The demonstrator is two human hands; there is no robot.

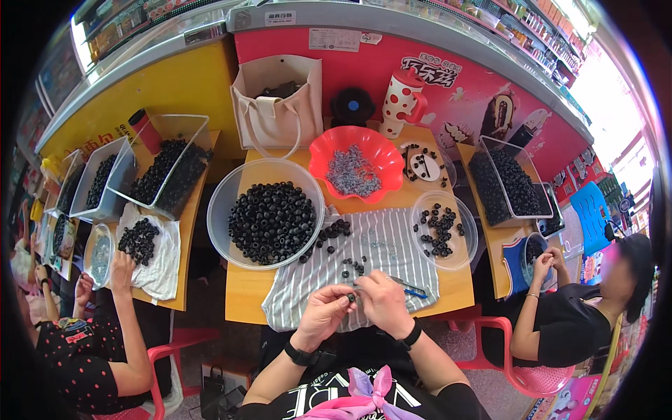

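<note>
Over the striped cloth, my left hand pinches a small black round plastic piece between thumb and fingertips. My right hand is closed right beside it, fingertips close to the piece; what they grip is too small to make out. Just beyond my hands lie a few loose black pieces and some tiny clear parts. A blue-handled tool rests at the right of my right hand, partly covered by it.
A large clear bowl of black pieces stands left, a red wavy-rimmed bowl of small clear parts behind. Right is a shallow clear tub with black pieces. A cream tote bag and dotted tumbler stand behind. People work at both sides.
</note>
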